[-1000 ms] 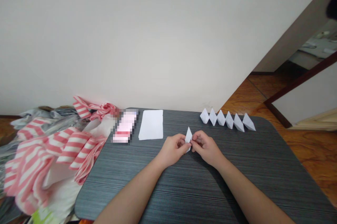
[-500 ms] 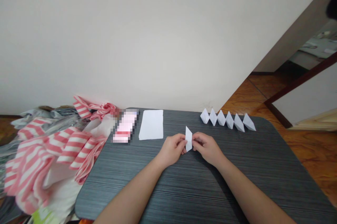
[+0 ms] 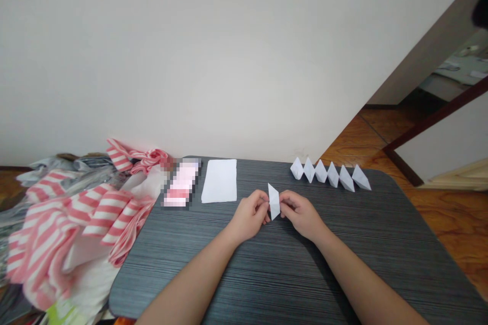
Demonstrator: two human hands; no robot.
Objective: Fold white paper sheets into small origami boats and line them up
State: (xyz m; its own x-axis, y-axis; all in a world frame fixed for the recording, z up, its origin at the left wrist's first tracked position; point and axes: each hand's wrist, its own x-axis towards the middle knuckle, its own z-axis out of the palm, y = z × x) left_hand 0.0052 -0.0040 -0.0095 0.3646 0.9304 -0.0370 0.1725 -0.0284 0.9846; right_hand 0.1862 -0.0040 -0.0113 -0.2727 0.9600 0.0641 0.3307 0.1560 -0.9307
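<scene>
A small piece of folded white paper [image 3: 274, 202], pointed at top and bottom, stands upright between my hands over the middle of the dark table [image 3: 259, 274]. My left hand [image 3: 249, 215] pinches its left edge between thumb and fingers. On the other side, the fingertips of my right hand [image 3: 301, 213] are closed on the right edge. Some of the fingers are hidden behind the paper and the hands. Toward the back right, several folded white paper shapes [image 3: 333, 175] stand in a row, each with a pointed top.
A stack of white paper sheets [image 3: 219, 181] lies at the back left, beside a pixelated pinkish thing [image 3: 182, 182]. Pink-and-white striped cloth [image 3: 107, 213] is heaped left of the table. A plain wall [image 3: 213, 60] rises behind; wooden floor [image 3: 354, 137] shows at right.
The folded paper has turned slightly between my fingers, and my left thumb has drawn back a little toward its left edge. Everything else stays in place.
</scene>
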